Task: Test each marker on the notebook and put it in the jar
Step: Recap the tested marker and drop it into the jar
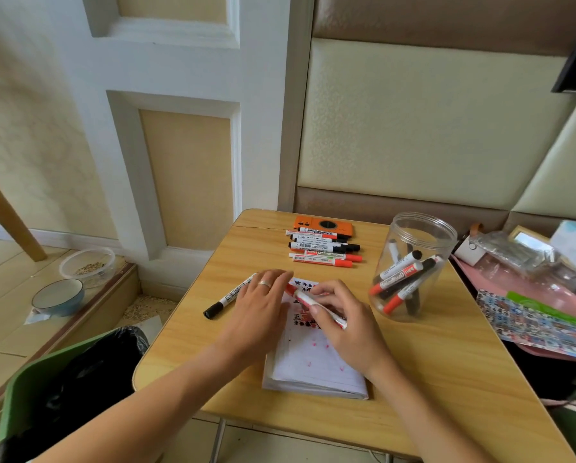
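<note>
Jar: clear jar (pixel 413 262) near the table's (pixel 446 362) right edge, holding several black and red markers.
Right hand (pixel 343 315): grips red marker (pixel 316 305) over notebook (pixel 313 365).
Left hand (pixel 259 309): fingers straight, resting on notebook's left side, touching the marker's cap.
Far edge: row of markers (pixel 323 248).
Floor: green bin (pixel 56 389), left of table.

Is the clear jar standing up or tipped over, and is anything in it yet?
Upright. The jar stands on the table, open mouth up, with several markers leaning inside.

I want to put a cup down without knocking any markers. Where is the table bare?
Bare wood lies along the table's near edge, between the notebook and that edge, and right of the notebook below the jar. The far side around the marker row is crowded.
</note>
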The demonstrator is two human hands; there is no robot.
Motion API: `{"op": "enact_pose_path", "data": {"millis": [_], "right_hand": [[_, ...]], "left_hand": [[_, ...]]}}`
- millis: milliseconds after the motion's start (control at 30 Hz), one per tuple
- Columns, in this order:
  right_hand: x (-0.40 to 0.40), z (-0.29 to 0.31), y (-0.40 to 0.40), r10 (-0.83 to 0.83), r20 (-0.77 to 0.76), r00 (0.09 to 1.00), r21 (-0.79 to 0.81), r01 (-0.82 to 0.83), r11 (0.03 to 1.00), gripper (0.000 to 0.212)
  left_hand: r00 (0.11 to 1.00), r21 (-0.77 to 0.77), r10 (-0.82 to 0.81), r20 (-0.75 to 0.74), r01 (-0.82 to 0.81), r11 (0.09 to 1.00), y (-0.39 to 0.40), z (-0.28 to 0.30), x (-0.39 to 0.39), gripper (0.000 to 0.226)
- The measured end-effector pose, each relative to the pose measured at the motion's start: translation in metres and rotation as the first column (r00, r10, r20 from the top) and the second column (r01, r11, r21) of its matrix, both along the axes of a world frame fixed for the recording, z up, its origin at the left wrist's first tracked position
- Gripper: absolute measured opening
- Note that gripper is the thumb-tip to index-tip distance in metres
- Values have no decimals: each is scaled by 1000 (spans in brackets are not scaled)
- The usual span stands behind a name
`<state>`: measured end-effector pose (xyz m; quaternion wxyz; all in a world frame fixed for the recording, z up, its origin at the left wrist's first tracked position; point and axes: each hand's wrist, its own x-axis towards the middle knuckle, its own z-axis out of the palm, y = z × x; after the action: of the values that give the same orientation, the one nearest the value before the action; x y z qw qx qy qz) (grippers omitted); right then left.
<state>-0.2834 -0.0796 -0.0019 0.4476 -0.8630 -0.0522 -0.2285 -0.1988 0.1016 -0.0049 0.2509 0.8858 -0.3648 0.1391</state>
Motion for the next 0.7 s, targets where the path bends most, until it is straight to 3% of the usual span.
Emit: {"op": "enact_pose_path", "data": {"millis": [67, 167, 267, 367, 567, 700], "right_hand": [[-1, 0, -7, 28, -71, 997, -5, -28, 1000, 17], [-2, 2, -17, 21, -78, 997, -173, -35, 984, 16], [-1, 3, -18, -10, 11, 1000, -360, 13, 933, 15], [0, 1, -7, 17, -8, 1000, -347, -19, 938, 17], [6, -15, 8, -39, 0, 999, -415, 36, 909, 26], [9, -23, 14, -101, 17, 995, -546, 94, 833, 19]], "left_hand": [[999, 106, -7, 31, 3, 994, 4, -3, 8, 32], [996, 182, -53, 75, 38, 983, 10, 1, 14, 34], [979, 168, -178, 98, 160, 973, 11, 7, 11, 43], [971, 151, -234, 51, 224, 963, 6, 10, 4, 39], [976, 105, -207, 65, 200, 974, 4, 5, 9, 26], [980, 61, -189, 60, 185, 981, 5, 0, 12, 32]]}}
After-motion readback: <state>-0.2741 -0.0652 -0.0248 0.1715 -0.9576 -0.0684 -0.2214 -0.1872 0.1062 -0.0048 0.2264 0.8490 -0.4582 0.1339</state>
